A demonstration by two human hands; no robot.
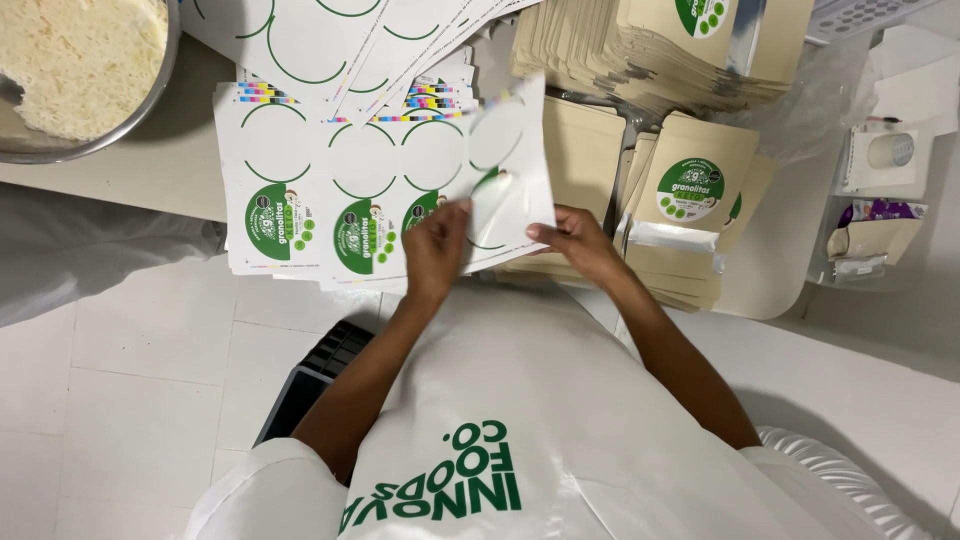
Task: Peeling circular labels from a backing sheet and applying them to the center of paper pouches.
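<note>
Head view: a glossy white sticker sheet (pixel 505 170), rect. w/ round die-cut outlines, is held tilted over the cream surface (pixel 150 180); most of its circles are already empty, w/ a green-and-white round label (pixel 487 182) seen near its lower middle. The sheet's lower edge is pinched by the right hand (pixel 572 238), fingers curled shut on it. The left hand (pixel 437 245) is closed at the sheet's lower left, fingertips on the label area; whether the label itself is gripped can't be told. Under and left of it, a flat stack of similar sheets (pixel 300 200) is laid, w/ green round labels along the near row and colour bars at the edges. Matte tan paper pouches (pixel 690 190), flat and rect., are piled to the right, one topped w/ a round green label; more are fanned at the far edge. A round metal bowl (pixel 165 75) at far left is filled w/ pale, crumbly flakes (pixel 80 55). A small clear tray (pixel 880 235) at far right holds small packets.
</note>
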